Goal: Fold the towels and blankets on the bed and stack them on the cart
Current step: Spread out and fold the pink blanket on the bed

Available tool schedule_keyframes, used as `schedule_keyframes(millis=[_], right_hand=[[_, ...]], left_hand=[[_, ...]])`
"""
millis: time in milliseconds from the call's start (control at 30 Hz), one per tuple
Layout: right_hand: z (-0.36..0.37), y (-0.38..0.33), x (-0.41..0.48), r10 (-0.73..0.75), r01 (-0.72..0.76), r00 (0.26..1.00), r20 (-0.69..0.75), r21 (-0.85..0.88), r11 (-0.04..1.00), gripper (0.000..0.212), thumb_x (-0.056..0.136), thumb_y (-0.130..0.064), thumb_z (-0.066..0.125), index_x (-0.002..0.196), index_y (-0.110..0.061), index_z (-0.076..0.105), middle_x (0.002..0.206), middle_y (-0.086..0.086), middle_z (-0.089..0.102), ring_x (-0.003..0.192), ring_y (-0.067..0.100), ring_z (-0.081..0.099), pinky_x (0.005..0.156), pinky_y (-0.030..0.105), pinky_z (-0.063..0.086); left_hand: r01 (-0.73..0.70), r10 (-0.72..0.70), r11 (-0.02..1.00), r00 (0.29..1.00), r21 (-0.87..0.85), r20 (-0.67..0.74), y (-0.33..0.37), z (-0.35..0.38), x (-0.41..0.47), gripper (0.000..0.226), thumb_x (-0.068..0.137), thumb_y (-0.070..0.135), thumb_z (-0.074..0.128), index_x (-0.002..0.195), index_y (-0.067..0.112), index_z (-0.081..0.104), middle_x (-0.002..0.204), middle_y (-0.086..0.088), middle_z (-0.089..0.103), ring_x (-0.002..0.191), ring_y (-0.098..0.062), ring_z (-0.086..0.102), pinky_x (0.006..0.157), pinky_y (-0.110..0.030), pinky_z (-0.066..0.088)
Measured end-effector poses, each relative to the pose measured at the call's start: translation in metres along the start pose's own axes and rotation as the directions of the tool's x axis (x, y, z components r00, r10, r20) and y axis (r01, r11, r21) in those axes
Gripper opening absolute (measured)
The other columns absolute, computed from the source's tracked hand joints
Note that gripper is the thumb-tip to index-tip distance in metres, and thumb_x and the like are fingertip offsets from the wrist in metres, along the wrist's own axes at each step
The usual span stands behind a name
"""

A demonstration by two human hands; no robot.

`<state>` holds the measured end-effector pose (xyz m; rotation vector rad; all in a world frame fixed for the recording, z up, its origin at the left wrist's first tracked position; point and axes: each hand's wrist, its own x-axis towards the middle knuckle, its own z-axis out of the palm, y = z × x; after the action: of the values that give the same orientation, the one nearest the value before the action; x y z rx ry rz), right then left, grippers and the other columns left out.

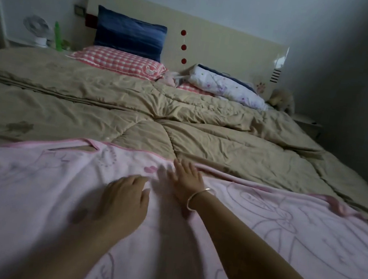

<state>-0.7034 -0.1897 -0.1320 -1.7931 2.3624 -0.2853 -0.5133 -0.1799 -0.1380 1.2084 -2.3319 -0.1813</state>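
Covering beige quilt (134,112), pink printed blanket (27,187), left hand (125,198) and right hand (184,177) resting open, holding nothing.

One pink blanket (27,187), one beige quilt (111,109)

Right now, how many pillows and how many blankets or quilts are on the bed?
Pillows: 3 (blue pillow, pink checked pillow, second checked pillow, mostly hidden)
Blankets and quilts: 3 (pink blanket, tan quilt, folded white floral quilt)
Total: 6
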Motion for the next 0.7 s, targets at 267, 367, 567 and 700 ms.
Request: schedule_keyframes(millis=[267,367,567,700], right_hand=[[-0.066,0.134,-0.085,0.296,-0.259,0.942,0.16,-0.215,0.942,0.059,0.098,-0.056,0.02,0.151,-0.03,0.014,0.161,-0.001,0.004,0.148,0.024,0.0,0.115,0.056,0.0],[-0.086,0.2,-0.12,0.292,-0.214,0.94,0.179,-0.359,0.908,0.057,0.096,-0.057,0.022,0.147,-0.032,0.024,0.156,0.008,0.021,0.142,0.031,0.021,0.115,0.052,0.014],[-0.126,0.29,-0.172,0.256,-0.149,0.952,0.166,-0.478,0.866,0.06,0.098,-0.05,0.035,0.149,-0.022,0.024,0.154,0.012,0.026,0.14,0.03,0.029,0.115,0.042,0.022],[-0.124,0.348,-0.182,0.149,-0.087,0.985,0.089,-0.485,0.87,0.063,0.089,-0.057,0.024,0.14,-0.023,0.037,0.146,0.013,0.035,0.135,0.04,0.031,0.11,0.047,0.029]], left_hand=[[-0.011,0.003,0.999,0.988,0.05,0.156,0.097,0.0,-0.066,0.053,0.076,0.046,0.036,0.092,0.016,0.077,0.095,-0.009,0.074,0.084,-0.026,0.072,0.073,-0.046,0.057],[0.021,-0.02,1.0,0.991,-0.007,0.131,0.141,-0.003,-0.076,0.077,0.077,0.055,0.016,0.122,0.017,0.066,0.127,-0.008,0.064,0.118,-0.025,0.06,0.102,-0.043,0.042],[0.122,-0.112,0.992,0.974,-0.036,0.197,0.23,0.017,-0.082,0.055,0.099,0.048,0.028,0.148,0.024,0.034,0.156,0.001,0.03,0.143,-0.015,0.027,0.117,-0.029,0.018],[0.194,-0.169,0.972,0.969,-0.132,0.18,0.313,0.048,-0.089,0.049,0.1,0.039,0.039,0.146,0.022,0.037,0.154,0.0,0.034,0.142,-0.016,0.03,0.115,-0.026,0.021]])
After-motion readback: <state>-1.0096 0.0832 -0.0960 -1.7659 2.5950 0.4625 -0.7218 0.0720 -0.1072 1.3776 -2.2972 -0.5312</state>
